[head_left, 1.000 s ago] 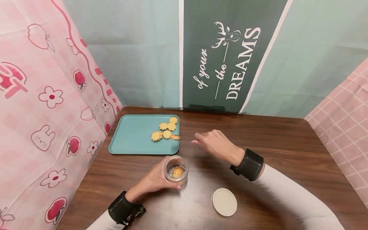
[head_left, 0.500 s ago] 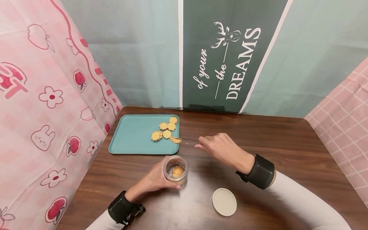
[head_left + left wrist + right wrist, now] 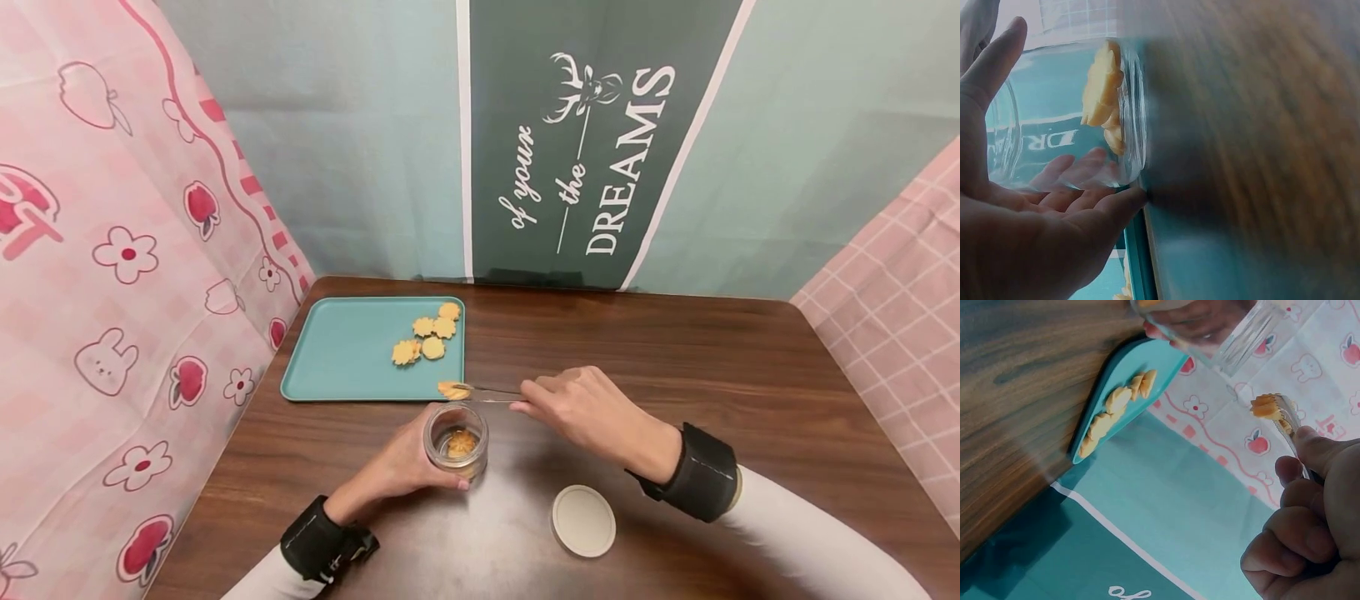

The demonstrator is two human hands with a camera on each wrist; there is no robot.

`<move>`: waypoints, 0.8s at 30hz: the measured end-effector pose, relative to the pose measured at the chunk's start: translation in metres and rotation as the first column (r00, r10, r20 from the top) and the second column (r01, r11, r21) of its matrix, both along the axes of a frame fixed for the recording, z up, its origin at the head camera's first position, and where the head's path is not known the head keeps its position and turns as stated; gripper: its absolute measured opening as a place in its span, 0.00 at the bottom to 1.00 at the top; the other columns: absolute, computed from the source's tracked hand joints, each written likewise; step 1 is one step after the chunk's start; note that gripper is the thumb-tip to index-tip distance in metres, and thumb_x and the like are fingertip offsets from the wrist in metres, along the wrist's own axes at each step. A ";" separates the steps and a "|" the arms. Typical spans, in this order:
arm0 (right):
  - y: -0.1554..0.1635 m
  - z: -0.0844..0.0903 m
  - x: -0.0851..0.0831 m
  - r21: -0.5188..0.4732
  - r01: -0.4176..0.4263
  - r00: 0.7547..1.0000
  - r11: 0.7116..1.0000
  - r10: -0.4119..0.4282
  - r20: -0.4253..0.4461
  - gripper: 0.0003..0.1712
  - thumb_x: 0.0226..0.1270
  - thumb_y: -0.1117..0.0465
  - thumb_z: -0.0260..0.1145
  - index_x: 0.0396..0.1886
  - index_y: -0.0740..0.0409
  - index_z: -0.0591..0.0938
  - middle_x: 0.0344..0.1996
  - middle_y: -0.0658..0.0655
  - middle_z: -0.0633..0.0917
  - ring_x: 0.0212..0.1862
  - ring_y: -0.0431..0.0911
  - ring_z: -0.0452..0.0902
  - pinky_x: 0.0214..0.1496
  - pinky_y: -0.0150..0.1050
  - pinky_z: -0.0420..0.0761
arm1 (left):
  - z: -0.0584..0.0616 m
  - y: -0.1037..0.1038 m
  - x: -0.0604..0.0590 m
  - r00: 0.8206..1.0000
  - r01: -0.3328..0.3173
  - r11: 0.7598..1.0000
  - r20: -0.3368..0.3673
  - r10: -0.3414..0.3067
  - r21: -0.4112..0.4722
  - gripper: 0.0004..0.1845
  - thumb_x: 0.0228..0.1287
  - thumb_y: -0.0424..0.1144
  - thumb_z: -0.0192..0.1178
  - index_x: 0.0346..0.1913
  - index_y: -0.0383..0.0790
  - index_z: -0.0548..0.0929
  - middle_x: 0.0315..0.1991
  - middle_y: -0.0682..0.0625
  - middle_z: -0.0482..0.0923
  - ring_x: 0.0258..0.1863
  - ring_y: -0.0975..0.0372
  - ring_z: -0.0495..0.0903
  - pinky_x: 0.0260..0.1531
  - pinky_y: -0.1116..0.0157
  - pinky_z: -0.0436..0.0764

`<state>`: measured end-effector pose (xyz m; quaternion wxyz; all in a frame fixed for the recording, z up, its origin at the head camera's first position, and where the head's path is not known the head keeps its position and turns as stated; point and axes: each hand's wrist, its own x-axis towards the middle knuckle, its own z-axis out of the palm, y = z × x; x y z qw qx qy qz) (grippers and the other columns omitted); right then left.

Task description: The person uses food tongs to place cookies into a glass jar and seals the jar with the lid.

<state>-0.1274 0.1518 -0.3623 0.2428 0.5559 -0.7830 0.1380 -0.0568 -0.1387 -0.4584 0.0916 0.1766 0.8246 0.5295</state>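
My left hand (image 3: 408, 457) grips a clear glass jar (image 3: 1041, 112) from its left side, thumb and fingers around the wall. The jar stands uncapped on the table, and scalloped cookies (image 3: 1102, 87) lie on its bottom. My right hand (image 3: 588, 417) pinches slim metal tongs (image 3: 1289, 414). Between the tongs' tips is one ridged golden cookie (image 3: 452, 390), raised just beyond the jar's far rim and overlapping the tray's near right corner in the head view. A teal tray (image 3: 337, 350) behind the jar bears several more cookies (image 3: 406, 352) along its right side.
A round cream lid (image 3: 583, 522) lies on the dark wooden table (image 3: 675, 358), right of the jar and near my right forearm. A pink patterned cloth (image 3: 150, 333) borders the left, a green cloth (image 3: 360, 150) the back, and a pink checked cloth (image 3: 892, 317) the right.
My right hand has drawn the tongs and their cookie from beside the tray's cookies toward me, close to the jar's mouth. My left hand and the jar have stayed in place.
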 end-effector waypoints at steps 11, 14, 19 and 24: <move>0.009 0.000 0.017 0.003 -0.021 0.996 1.000 0.021 -0.084 0.26 0.89 0.48 0.50 0.24 0.51 0.69 0.16 0.43 0.63 0.17 0.38 0.49 0.16 0.33 0.52 | -0.001 0.000 -0.001 1.000 -0.013 0.999 -0.001 0.013 -0.045 0.54 0.41 0.43 0.89 0.72 0.39 0.69 0.62 0.46 0.80 0.61 0.49 0.81 0.66 0.46 0.77; 0.010 -0.001 0.020 0.014 -0.019 0.997 1.000 0.020 -0.079 0.26 0.89 0.47 0.50 0.24 0.50 0.69 0.16 0.43 0.63 0.17 0.38 0.48 0.16 0.32 0.51 | -0.001 -0.001 0.000 1.000 -0.018 0.999 -0.004 0.018 -0.048 0.54 0.40 0.43 0.89 0.72 0.39 0.70 0.62 0.47 0.80 0.61 0.49 0.81 0.66 0.46 0.78; 0.012 -0.004 0.022 0.012 -0.035 0.996 0.999 0.036 -0.084 0.27 0.89 0.47 0.49 0.24 0.50 0.69 0.16 0.43 0.62 0.18 0.37 0.47 0.17 0.31 0.50 | -0.001 -0.001 0.000 1.000 -0.020 0.999 -0.006 0.020 -0.048 0.55 0.40 0.43 0.89 0.72 0.38 0.70 0.61 0.47 0.80 0.61 0.51 0.81 0.66 0.47 0.78; 0.012 -0.005 0.023 0.009 -0.044 0.996 0.999 0.045 -0.081 0.27 0.89 0.46 0.49 0.24 0.50 0.69 0.16 0.42 0.60 0.19 0.36 0.45 0.18 0.30 0.47 | -0.002 -0.001 0.000 1.000 -0.008 0.999 -0.012 0.008 -0.037 0.54 0.41 0.43 0.89 0.73 0.39 0.70 0.62 0.48 0.80 0.60 0.54 0.80 0.66 0.47 0.78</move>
